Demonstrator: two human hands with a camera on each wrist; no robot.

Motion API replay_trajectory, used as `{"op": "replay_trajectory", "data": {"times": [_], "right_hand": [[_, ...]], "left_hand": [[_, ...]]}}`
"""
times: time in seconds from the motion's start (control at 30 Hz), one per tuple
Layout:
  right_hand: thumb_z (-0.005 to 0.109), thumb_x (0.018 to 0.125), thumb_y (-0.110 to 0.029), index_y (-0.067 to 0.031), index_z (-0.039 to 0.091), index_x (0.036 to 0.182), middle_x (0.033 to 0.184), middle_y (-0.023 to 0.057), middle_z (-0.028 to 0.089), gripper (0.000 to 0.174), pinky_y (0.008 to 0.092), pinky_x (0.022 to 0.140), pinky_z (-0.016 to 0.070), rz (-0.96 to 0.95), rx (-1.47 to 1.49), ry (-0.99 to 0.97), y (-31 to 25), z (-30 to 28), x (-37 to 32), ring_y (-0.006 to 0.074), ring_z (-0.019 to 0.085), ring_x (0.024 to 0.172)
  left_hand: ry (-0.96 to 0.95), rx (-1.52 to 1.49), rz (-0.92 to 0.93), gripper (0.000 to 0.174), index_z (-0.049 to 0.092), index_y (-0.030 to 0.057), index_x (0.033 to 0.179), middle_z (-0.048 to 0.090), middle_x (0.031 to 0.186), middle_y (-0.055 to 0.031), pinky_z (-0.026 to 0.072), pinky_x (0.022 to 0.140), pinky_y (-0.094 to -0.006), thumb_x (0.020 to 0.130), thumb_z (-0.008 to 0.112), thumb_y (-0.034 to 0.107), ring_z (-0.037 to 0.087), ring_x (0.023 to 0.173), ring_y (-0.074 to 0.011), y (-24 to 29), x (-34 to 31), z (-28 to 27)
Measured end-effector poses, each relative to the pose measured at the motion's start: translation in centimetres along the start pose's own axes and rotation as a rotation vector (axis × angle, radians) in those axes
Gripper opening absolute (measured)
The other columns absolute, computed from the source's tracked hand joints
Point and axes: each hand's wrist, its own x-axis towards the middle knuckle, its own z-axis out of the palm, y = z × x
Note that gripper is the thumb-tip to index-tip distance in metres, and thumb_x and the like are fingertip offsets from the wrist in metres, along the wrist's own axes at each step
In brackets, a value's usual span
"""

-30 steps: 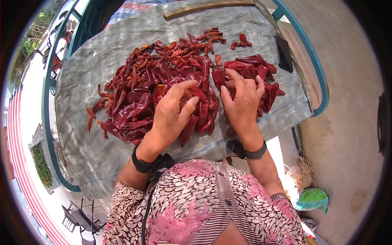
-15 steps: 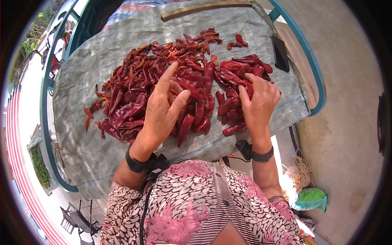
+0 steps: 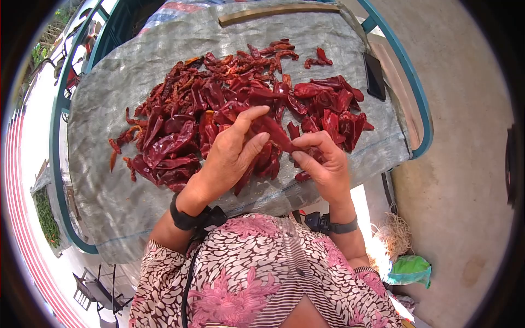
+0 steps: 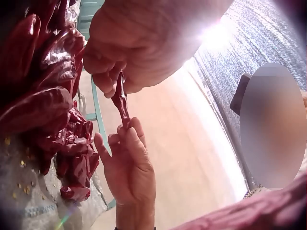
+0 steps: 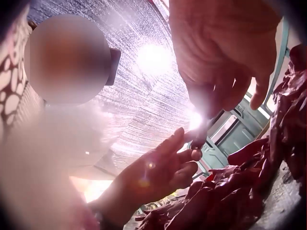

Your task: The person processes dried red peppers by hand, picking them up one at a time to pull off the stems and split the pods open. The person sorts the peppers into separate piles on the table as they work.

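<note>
A long dark red dried pepper [image 3: 276,133] is stretched between both hands, lifted over the near side of the large pile [image 3: 178,136]. The left hand [image 3: 227,156] pinches one end between thumb and fingers. At the other end, the thumb and forefinger of the right hand [image 3: 325,168] grip the tip. The left wrist view shows the same pepper [image 4: 122,103] between the left hand [image 4: 139,43] above and the right hand [image 4: 129,177] below. A smaller pile of smooth red peppers [image 3: 350,123] lies to the right of the hands.
A grey woven sheet [image 3: 126,213] lies under the peppers, inside a teal metal frame [image 3: 418,104]. A black phone [image 3: 374,76] rests near its right edge, a wooden strip [image 3: 279,12] at the far edge. Two small loose peppers [image 3: 321,58] lie at the back right.
The right hand has come back left from the smaller pile and now grips one end of a pepper. The left hand, with raised forefinger before, has curled round its other end.
</note>
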Motion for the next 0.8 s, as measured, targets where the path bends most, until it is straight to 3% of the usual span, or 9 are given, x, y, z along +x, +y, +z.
{"op": "replay_trajectory", "data": {"times": [0.13, 0.2, 0.3, 0.37, 0.5, 0.6, 0.63, 0.77, 0.8], "right_hand": [[0.076, 0.09, -0.009, -0.0065, 0.073, 0.108, 0.097, 0.0045, 0.066, 0.019, 0.0289, 0.075, 0.0501, -0.037, -0.26, 0.024, 0.0, -0.9, 1.1, 0.0166, 0.062, 0.087], [0.077, 0.085, -0.012, -0.009, 0.072, 0.105, 0.104, 0.005, 0.068, 0.021, 0.0402, 0.094, 0.045, -0.299, -0.752, 0.136, 0.7, -1.2, 3.0, 0.0261, 0.058, 0.1], [0.079, 0.079, -0.016, -0.0108, 0.072, 0.102, 0.119, 0.0059, 0.066, 0.024, 0.049, 0.109, 0.0347, -0.361, -1.068, 0.173, 1.7, -1.3, 5.8, 0.0274, 0.054, 0.117], [0.079, 0.077, -0.017, -0.0105, 0.073, 0.099, 0.127, 0.0067, 0.063, 0.024, 0.0541, 0.114, 0.0296, -0.476, -1.221, 0.155, 2.5, -1.2, 7.3, 0.0289, 0.05, 0.127], [0.075, 0.076, -0.016, -0.0076, 0.075, 0.09, 0.134, 0.0074, 0.062, 0.016, 0.0602, 0.117, 0.0227, -0.387, -1.402, 0.023, 4.2, -0.9, 8.7, 0.0322, 0.044, 0.138], [0.074, 0.078, -0.014, -0.0087, 0.074, 0.088, 0.13, 0.0077, 0.064, 0.012, 0.061, 0.117, 0.0227, -0.453, -1.336, 0.116, 5.2, -1.4, 8.9, 0.0334, 0.046, 0.136], [0.072, 0.082, -0.012, -0.0099, 0.073, 0.09, 0.118, 0.0055, 0.069, 0.008, 0.0574, 0.115, 0.0274, -0.483, -1.276, 0.175, 3.7, -1.3, 8.4, 0.0295, 0.054, 0.126], [0.072, 0.09, -0.013, -0.0101, 0.07, 0.098, 0.092, 0.0028, 0.07, 0.009, 0.0486, 0.106, 0.0362, -0.343, -0.997, 0.023, -1.1, -0.8, 5.0, 0.0237, 0.065, 0.092], [0.072, 0.09, -0.014, -0.0098, 0.071, 0.1, 0.091, 0.0044, 0.07, 0.011, 0.0459, 0.103, 0.0387, -0.365, -0.858, -0.025, -1.2, -0.6, 4.2, 0.0258, 0.066, 0.089]], "left_hand": [[0.036, -0.043, -0.122, 0.034, 0.053, 0.0034, 0.138, 0.056, 0.074, 0.0035, 0.0373, 0.053, -0.0206, 0.108, 0.054, 0.018, 0.046, 0.058, -0.0046, -0.2, -0.2, -1.3], [0.098, -0.057, -0.118, 0.037, 0.051, 0.0034, 0.142, 0.055, 0.072, 0.0012, 0.0385, 0.056, -0.0224, 0.108, 0.055, 0.017, 0.048, 0.061, -0.0059, -0.3, 0.0, -1.6], [0.22, 0.016, -0.038, 0.045, 0.048, 0.0027, 0.146, 0.055, 0.069, -0.003, 0.0445, 0.059, -0.0271, 0.103, 0.061, 0.01, 0.052, 0.06, -0.0108, -0.9, 0.3, -1.2], [0.136, 0.049, -0.014, 0.047, 0.048, 0.0035, 0.147, 0.053, 0.073, 0.0004, 0.0424, 0.061, -0.0244, 0.103, 0.061, 0.01, 0.048, 0.065, -0.0076, -0.9, 0.0, -1.0], [-0.026, 0.13, 0.009, 0.042, 0.056, 0.0018, 0.14, 0.054, 0.078, -0.0008, 0.0456, 0.065, -0.025, 0.098, 0.065, 0.005, 0.05, 0.069, -0.0072, -0.9, -0.4, -1.0], [-0.038, 0.158, 0.038, 0.044, 0.056, 0.0015, 0.14, 0.056, 0.079, -0.003, 0.0478, 0.066, -0.0269, 0.097, 0.065, 0.004, 0.053, 0.069, -0.0093, -1.0, -0.5, -0.9], [-0.021, 0.151, 0.051, 0.045, 0.056, 0.0019, 0.141, 0.057, 0.079, -0.0032, 0.0481, 0.067, -0.0273, 0.097, 0.065, 0.004, 0.054, 0.069, -0.0097, -1.2, -0.6, -0.8], [0.002, 0.133, 0.03, 0.05, 0.055, 0.0068, 0.144, 0.06, 0.081, -0.0049, 0.05, 0.068, -0.0293, 0.095, 0.068, 0.006, 0.056, 0.068, -0.0141, -0.2, -0.7, -0.6], [-0.024, 0.199, 0.051, 0.05, 0.056, 0.0081, 0.143, 0.062, 0.083, -0.0061, 0.0511, 0.069, -0.0307, 0.095, 0.069, 0.007, 0.059, 0.07, -0.017, 0.1, -0.7, -0.7]]}}
